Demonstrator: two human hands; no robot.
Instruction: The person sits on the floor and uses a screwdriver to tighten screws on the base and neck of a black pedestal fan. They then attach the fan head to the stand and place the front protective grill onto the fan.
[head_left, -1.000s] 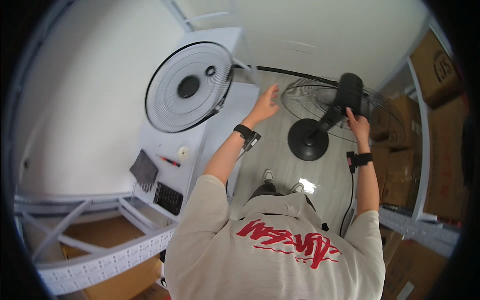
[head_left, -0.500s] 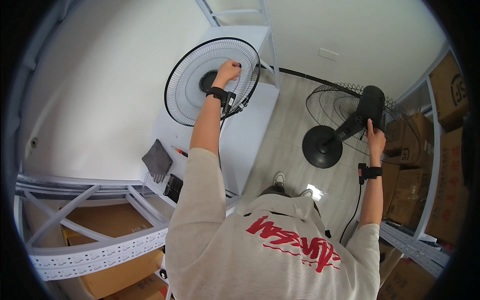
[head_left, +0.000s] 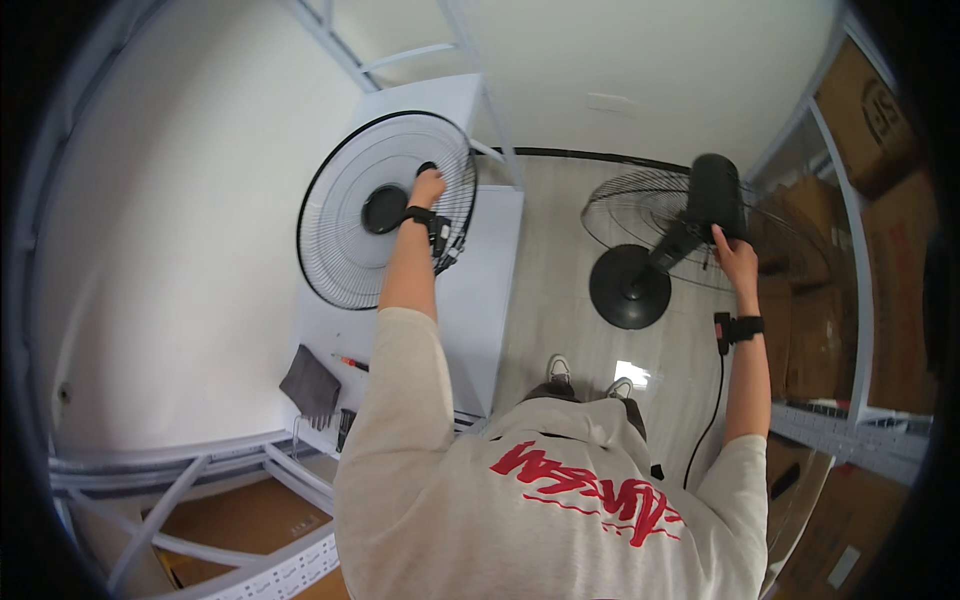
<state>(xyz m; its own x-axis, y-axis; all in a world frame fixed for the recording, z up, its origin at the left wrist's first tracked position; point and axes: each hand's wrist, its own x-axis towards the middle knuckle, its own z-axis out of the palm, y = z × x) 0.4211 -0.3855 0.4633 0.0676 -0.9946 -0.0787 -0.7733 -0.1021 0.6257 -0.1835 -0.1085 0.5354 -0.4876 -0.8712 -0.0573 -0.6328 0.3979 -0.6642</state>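
Note:
A round fan guard (head_left: pixel 335 222) of thin wire with a black rim and black hub disc lies on a white shelf board to my left. Above it, beside the hub, my left hand (head_left: pixel 428 187) is closed, with a small black round part (head_left: pixel 427 168) at its fingertips. To my right a black pedestal fan stands on the floor on its round base (head_left: pixel 630 287). My right hand (head_left: pixel 737 262) grips the lower end of its motor housing (head_left: pixel 714 195); some fingers are hidden. Another wire guard (head_left: pixel 625 195) surrounds the fan head, and no blades can be made out.
A grey cloth or glove (head_left: pixel 311 386) and a red-handled screwdriver (head_left: pixel 351 362) lie on the white board (head_left: pixel 470 330). Metal shelving with cardboard boxes (head_left: pixel 897 290) stands at the right. More boxes sit below the rack (head_left: pixel 185 500) at lower left.
The whole view has shifted, so both fan parts appear further left. My left hand stays above the guard, and the small black part shows more clearly. My right hand remains at the motor housing.

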